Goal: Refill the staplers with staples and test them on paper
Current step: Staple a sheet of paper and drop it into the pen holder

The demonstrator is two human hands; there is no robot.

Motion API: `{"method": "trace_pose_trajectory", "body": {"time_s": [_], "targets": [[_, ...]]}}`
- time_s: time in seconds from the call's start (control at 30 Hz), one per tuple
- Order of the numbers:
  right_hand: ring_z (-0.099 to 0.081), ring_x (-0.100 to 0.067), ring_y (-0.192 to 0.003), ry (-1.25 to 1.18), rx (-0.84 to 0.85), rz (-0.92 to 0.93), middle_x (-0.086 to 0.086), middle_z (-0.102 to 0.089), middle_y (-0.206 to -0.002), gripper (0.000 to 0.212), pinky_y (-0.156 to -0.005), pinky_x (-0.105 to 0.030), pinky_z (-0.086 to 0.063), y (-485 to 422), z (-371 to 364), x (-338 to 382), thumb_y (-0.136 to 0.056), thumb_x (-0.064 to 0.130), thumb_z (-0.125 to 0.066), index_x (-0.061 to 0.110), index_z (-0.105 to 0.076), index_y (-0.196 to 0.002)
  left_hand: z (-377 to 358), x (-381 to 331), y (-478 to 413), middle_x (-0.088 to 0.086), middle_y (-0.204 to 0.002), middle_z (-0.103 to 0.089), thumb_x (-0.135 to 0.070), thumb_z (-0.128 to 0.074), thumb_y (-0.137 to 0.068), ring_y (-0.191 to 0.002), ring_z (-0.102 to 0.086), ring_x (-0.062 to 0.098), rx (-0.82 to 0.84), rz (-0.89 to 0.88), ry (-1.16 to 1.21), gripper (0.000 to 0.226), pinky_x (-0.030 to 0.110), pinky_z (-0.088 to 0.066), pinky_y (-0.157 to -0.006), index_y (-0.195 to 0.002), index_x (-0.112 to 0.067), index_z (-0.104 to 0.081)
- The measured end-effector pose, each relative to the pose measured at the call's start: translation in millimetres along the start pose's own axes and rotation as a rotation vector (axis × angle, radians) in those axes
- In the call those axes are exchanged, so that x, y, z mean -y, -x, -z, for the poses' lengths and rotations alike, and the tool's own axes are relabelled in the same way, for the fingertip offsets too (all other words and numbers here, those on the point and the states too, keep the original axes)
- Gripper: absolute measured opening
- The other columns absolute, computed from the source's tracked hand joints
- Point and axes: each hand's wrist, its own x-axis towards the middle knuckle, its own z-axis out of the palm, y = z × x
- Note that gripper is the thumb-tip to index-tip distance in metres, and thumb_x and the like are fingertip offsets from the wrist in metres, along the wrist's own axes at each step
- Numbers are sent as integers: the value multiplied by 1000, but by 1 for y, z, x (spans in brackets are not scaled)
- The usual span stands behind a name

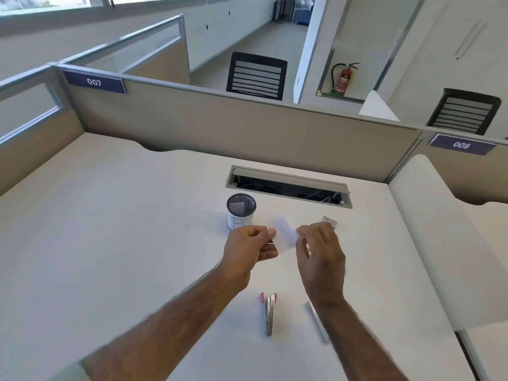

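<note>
1. Nearest of all is the pink stapler. It lies flat on the desk and looks swung wide open, most likely so staples can go in.
2. Just to its right is a grey strip, partly hidden under the right forearm. It may be another stapler, but I cannot tell.
3. Both hands are lifted above the desk, with a small piece of paper between them. The paper is blurry. I think it is held up to get it ready for the test.
4. Left hand: the thumb and fingers are closed tight on the left edge of the paper.
5. Right hand: the fingers are curled in and pinch the right edge. Something thin and shiny shows by the fingers; I cannot tell what it is.
6. A small shiny block, maybe staples, peeks out just behind the right hand.
7. Farther back stands a black mesh cup with a bit of paper inside it.
8. Last comes the open cable slot by the wall.
</note>
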Motion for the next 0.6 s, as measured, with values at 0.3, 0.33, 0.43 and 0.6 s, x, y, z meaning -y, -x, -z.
{"method": "trace_pose_trajectory", "body": {"time_s": [0.3, 0.33, 0.43, 0.6], "targets": [[-53, -28, -81, 217, 82, 304, -13, -59, -95, 15, -58, -35, -48, -2, 14, -4, -90, 6, -68, 5, -67, -105, -8, -15, 8, 11, -98, -81, -17, -65, -100, -88, -79, 26, 106, -18, -30, 19, 30, -63, -73, -110, -4, -75], [-52, -27, -82, 218, 79, 327, -12, -58, -96, 13, -59, -35, -47, -3, 14, -3, -93, 9, -63, 5, -67, -104, -9, -16, 9, 12, -98, -81, -17, -64, -100, -89, -79, 27, 116, -19, -25, 19, 30, -63, -73, -110, -4, -75], [-51, -25, -83, 210, 94, 373, -11, -58, -96, 13, -61, -33, -46, -3, 15, 0, -96, 12, -62, 6, -69, -105, -12, -19, 12, 16, -95, -80, -15, -63, -101, -87, -79, 29, 151, -26, 13, 19, 29, -63, -71, -104, -1, -76], [-55, -28, -87, 181, 163, 395, -11, -59, -102, 14, -66, -38, -52, 0, 15, -2, -95, 13, -66, 7, -67, -108, -13, -18, 13, 17, -93, -80, -13, -63, -101, -81, -79, 25, 156, -45, 12, 19, 27, -62, -69, -100, 0, -77]]}}
